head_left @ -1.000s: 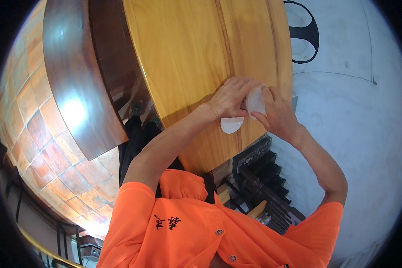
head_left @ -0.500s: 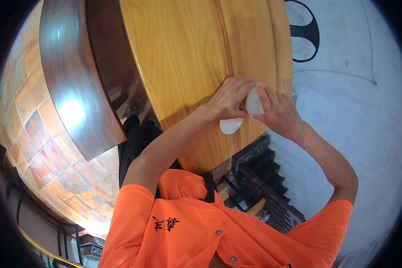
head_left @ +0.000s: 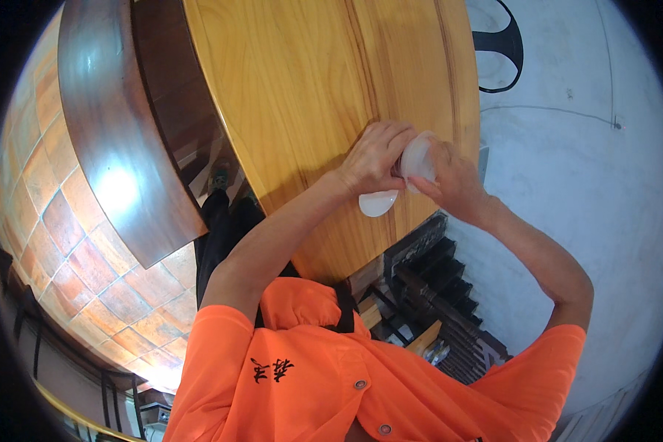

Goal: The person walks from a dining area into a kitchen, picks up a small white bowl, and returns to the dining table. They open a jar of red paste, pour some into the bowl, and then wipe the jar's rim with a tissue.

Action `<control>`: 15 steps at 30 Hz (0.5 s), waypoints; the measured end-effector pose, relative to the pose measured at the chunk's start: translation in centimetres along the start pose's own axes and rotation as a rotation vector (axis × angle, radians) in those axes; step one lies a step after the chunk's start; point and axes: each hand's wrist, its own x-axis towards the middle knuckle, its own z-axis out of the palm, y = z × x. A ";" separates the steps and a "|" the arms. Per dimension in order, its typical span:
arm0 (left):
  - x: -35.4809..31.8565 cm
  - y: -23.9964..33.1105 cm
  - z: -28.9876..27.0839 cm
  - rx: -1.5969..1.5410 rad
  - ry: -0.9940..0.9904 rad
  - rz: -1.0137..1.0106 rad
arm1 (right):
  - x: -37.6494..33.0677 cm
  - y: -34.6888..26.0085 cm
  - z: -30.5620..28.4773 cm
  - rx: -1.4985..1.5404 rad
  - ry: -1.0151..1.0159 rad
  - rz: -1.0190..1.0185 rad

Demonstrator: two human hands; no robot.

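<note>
The head view showed the fingers of the left hand (head_left: 376, 156) and of the right hand (head_left: 460, 180) gripping one translucent white round container (head_left: 419, 160) over the glossy yellow-brown wooden table (head_left: 295, 81); a white round disc (head_left: 379, 205) lay upon this table.

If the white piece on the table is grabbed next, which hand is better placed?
The left hand, probably: the white piece shows just below it in the picture, while the right hand is farther off. Both hands grip the translucent tub, so the left may need to let go first.
</note>
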 end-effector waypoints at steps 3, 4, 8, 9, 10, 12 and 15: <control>0.3 0.1 -0.1 0.007 0.001 0.004 | 0.9 0.2 0.0 0.266 -0.056 0.241; 0.1 0.1 -0.1 0.006 -0.008 -0.006 | 1.5 -0.6 -0.9 0.487 -0.150 0.434; 0.2 0.2 -0.1 0.025 -0.010 0.020 | 2.5 -0.3 -1.3 1.076 -0.295 0.910; 0.1 0.4 -0.1 0.039 -0.025 0.014 | 2.6 -0.2 -1.2 1.137 -0.310 0.977; 0.2 0.4 -0.1 0.053 -0.034 0.010 | 2.8 0.0 -1.2 1.192 -0.324 1.042; 0.4 0.5 -0.3 0.042 -0.022 0.017 | 2.9 0.1 -1.1 1.246 -0.327 1.119; 0.7 0.7 -0.6 -0.001 -0.006 0.044 | 2.5 -0.3 -0.5 1.265 -0.300 1.148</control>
